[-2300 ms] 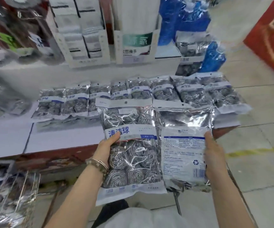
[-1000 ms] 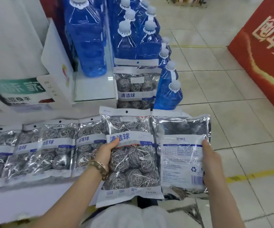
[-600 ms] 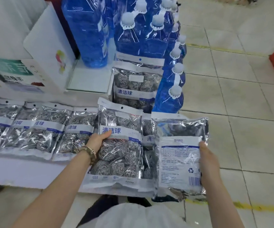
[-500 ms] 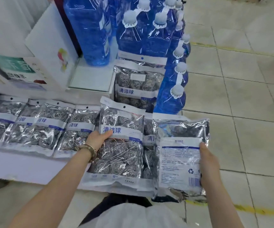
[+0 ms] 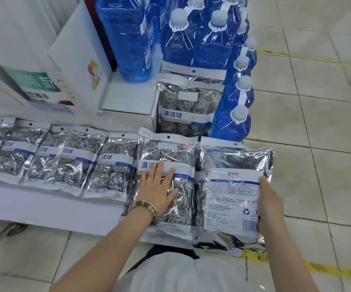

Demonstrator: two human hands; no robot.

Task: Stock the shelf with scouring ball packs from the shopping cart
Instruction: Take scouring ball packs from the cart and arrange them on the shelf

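A row of silver scouring ball packs (image 5: 69,159) lies along the white shelf (image 5: 44,207). At the row's right end lies one more pack (image 5: 170,150), face up, and my left hand (image 5: 160,190) presses flat on it with straight fingers. My right hand (image 5: 269,205) grips the right edge of another pack (image 5: 231,190), held back side up just right of the first, over the shelf's end. A further pack (image 5: 183,108) stands upright behind them. The shopping cart is out of view.
Blue liquid bottles (image 5: 231,114) crowd the shelf's back right corner, with bigger blue jugs (image 5: 128,39) behind. White display boxes (image 5: 75,60) stand at the back left. Tiled floor (image 5: 318,133) with a yellow line lies to the right.
My left hand laid its pack down at the right end of the row and now presses flat on top of it. My right hand keeps hold of its pack.
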